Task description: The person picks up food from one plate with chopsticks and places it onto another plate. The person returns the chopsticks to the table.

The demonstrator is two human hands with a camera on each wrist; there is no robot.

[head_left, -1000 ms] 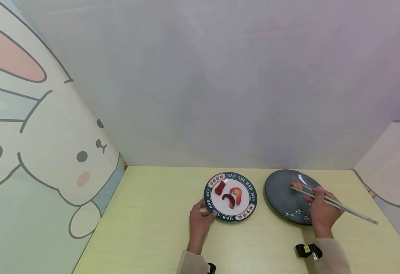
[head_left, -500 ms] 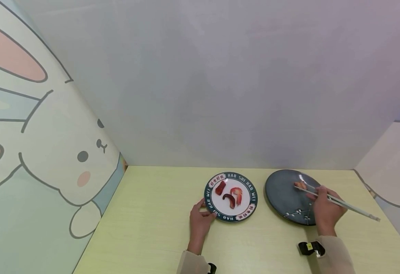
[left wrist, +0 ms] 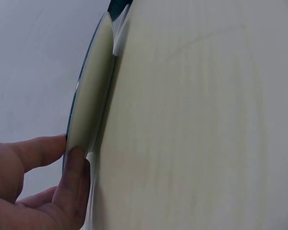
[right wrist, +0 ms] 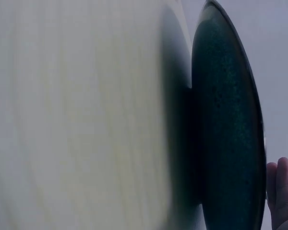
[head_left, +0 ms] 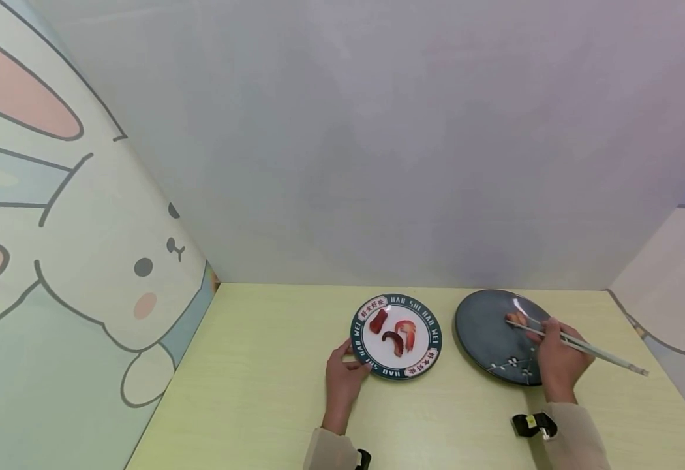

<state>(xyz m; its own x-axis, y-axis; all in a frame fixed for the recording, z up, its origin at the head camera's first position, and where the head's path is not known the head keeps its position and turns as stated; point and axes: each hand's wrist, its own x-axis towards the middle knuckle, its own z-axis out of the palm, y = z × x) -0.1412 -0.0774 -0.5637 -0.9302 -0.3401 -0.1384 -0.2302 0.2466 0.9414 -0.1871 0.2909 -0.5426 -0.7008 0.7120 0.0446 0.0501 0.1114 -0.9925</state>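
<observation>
The right grip (head_left: 561, 360) is clamped round the chopsticks (head_left: 603, 354), with the dark plate (head_left: 480, 336) below and to its left, and the left grip (head_left: 342, 382) pinches the near-left rim of the white plate (head_left: 434, 334), well apart to the left. To handle the morsel (head_left: 515, 318) well, the right grip should keep both sticks on opposite sides of it and squeeze gently and evenly, since a hard pinch near the very ends could make it roll or shoot out; the left grip does best to hold its rim firmly, leaving the shrimp (head_left: 407, 334), the dark curl (head_left: 395, 343) and the red chunk (head_left: 378, 321) undisturbed. The morsel lies just ahead and left of the right grip, over the dark plate, at the working ends of the chopsticks; whether they truly pinch it or merely touch it cannot be told. The long axis of the chopsticks slants: the working ends point left and away from the person, and the butts trail behind the right grip, rightward and nearer. The morsel is too small to read its own direction surely.
</observation>
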